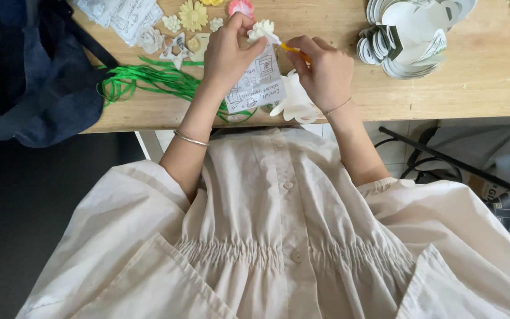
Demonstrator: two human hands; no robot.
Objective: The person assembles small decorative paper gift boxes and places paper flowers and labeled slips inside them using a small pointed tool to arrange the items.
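My left hand (pixel 226 52) pinches a small white paper flower (pixel 261 28) and holds a white printed sheet (pixel 258 82) below it. My right hand (pixel 324 71) grips a thin yellow tool (pixel 293 49) whose tip touches the flower. A white cut paper shape (pixel 295 105) lies under my right hand at the front edge of the wooden table (pixel 491 88).
Green ribbon strips (pixel 149 80) lie left of my hands. Paper flowers (pixel 193 15) and printed sheets (pixel 122 15) sit at the back left. A pile of white paper spirals (pixel 408 38) lies at the right. A dark bag (pixel 30 77) covers the table's left end.
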